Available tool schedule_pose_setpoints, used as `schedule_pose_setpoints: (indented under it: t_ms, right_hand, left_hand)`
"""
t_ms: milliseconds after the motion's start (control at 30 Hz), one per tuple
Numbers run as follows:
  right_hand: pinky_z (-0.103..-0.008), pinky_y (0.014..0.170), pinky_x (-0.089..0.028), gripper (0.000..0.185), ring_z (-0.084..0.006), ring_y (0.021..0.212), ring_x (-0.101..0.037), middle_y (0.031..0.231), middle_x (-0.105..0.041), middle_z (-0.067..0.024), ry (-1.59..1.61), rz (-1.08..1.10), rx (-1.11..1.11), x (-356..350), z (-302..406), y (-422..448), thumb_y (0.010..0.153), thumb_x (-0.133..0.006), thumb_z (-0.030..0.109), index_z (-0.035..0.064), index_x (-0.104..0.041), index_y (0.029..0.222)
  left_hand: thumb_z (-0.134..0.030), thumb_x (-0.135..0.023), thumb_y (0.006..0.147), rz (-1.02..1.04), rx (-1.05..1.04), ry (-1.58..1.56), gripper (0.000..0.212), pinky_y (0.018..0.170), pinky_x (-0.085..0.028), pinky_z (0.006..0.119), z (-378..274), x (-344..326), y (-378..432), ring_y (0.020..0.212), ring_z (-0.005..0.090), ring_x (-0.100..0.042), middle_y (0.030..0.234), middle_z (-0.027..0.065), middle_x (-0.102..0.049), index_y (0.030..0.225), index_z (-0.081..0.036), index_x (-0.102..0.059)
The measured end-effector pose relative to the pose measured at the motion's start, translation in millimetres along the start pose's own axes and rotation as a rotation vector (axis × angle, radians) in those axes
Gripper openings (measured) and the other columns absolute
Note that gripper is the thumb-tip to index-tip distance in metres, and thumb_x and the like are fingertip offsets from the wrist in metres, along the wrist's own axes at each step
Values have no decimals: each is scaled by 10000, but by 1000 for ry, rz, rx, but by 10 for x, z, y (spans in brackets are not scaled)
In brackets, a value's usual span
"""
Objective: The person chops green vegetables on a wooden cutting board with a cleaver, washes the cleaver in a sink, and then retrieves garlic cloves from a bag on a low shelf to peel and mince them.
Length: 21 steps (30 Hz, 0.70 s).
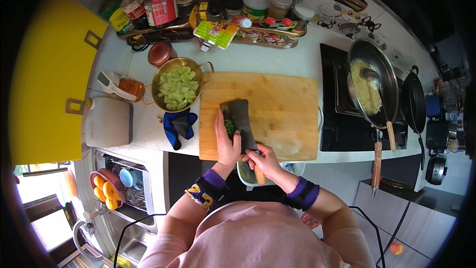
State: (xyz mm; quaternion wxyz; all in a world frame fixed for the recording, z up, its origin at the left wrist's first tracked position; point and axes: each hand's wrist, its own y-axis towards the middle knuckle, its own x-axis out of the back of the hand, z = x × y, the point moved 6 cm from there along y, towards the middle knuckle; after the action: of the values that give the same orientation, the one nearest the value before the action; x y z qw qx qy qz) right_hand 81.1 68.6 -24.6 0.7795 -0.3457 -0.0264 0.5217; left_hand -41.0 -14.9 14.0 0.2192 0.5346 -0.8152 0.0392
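Observation:
My right hand (263, 160) grips a cleaver (238, 119) by its wooden handle, near the front edge of a wooden cutting board (286, 111). The dark blade lies nearly flat over the board's left part. Chopped green herbs (229, 128) rest on the blade's left side. My left hand (227, 145) is beside them, its fingers extended along the blade's left edge and the thumb over the blade; whether it touches the herbs is hard to tell. Left of the board stands a two-handled brass-coloured pan (153, 78) of chopped pale green vegetable pieces (179, 87).
A blue and black cloth (179, 128) lies left of the board. Behind stands a rack (163, 31) of jars and bottles. At right, a wok (395, 93) with pale food and a ladle (372, 75) sits on the cooktop (331, 130). An open container (247, 178) is below the counter edge.

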Motion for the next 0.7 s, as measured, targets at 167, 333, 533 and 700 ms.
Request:
schedule_pose_setpoints:
  t_ms: [167,333,533,700]
  right_hand:
    - [-247,505,-438,127,-85,547,-520,783,-659,-77,-17,60,97,-405,481,192,964,-565,115,-2,-613,957]
    - [-240,497,-440,120,-84,546,-523,791,-670,-84,-1,129,146,-966,817,685,959,-565,111,3,-609,982]
    - [-241,477,-453,97,-84,539,-526,803,-687,-91,-50,134,138,-1371,1103,1224,949,-553,95,13,-601,974]
    - [-246,460,-458,105,-91,528,-536,774,-681,-90,-99,118,90,-1400,1120,1477,943,-554,122,29,-589,978]
  left_hand:
    - [-12,-518,801,-78,-81,-56,747,1133,-262,430,-121,420,414,1365,421,-303,1480,265,-289,1483,23,-214]
    - [-46,-463,812,-165,-180,-50,706,1141,-243,410,-43,944,972,1362,393,-320,1485,239,-311,1480,15,-245]
    - [-4,-388,785,-32,-220,163,718,1172,-187,395,169,1413,1360,1422,381,-233,1532,197,-268,1494,-55,-289]
    - [43,-520,733,181,-364,693,850,1182,-124,504,208,1396,1291,1455,341,-183,1573,146,-200,1508,-238,-311]
